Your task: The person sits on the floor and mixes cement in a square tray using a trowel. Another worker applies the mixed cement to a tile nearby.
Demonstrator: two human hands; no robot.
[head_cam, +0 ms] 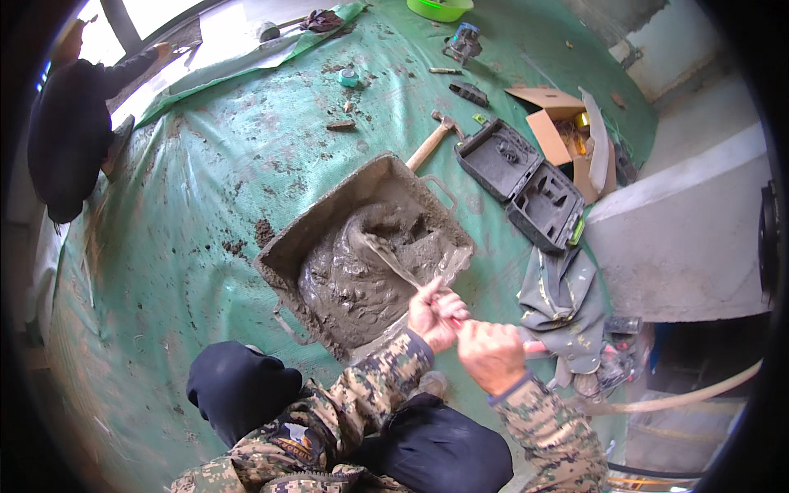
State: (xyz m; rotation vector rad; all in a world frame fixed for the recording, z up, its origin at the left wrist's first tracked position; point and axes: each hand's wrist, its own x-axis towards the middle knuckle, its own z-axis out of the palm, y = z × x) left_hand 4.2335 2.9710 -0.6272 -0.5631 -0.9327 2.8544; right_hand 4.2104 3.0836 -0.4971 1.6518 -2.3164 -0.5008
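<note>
My left hand (436,314) grips the shaft of a mixing tool (397,266), perhaps a small shovel or hoe. My right hand (492,355) is closed around its reddish handle, just behind the left. The tool's grey working end is partly sunk in wet grey mortar (345,289). That mortar fills much of a rectangular, mortar-crusted tub (290,237) with wire side handles, on the floor before my knees. How the tool's head is shaped, I cannot tell under the mortar.
Beyond the tub lies a wooden-handled hammer (428,145). An open black tool case (502,160), a cardboard box (545,135) and a stained grey garment (561,308) lie to the right. Green sheeting (203,179) covers the floor. Another person (71,129) is at the far left.
</note>
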